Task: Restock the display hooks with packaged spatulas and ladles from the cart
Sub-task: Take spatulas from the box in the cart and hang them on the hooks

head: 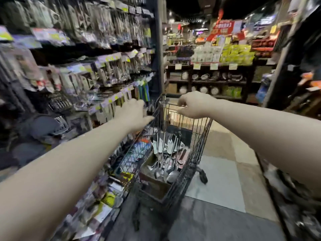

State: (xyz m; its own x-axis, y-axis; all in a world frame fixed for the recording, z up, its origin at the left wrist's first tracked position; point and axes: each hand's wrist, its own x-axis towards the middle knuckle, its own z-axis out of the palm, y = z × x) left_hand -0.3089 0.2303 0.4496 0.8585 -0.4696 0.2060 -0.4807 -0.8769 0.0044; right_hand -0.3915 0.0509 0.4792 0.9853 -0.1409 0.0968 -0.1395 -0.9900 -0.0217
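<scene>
Left forearm point(78, 153): bare, stretched forward from the lower left. Left hand point(133, 113): back facing up, fingers reaching ahead, thumb splayed to the right; outline blurred. Right forearm point(260, 126): bare, stretched in from the right edge. Right hand point(194, 104): back facing up, fingers curled downward, thumb beneath them; whether it grips anything is unclear.

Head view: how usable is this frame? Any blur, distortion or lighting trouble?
Head view: hanging packaged utensils on the left display are smeared by motion blur; wide-angle distortion tilts the dark shelf post; the ceiling is black, the far shelves bright; steel ladles in the black wire cart look fairly sharp.
</scene>
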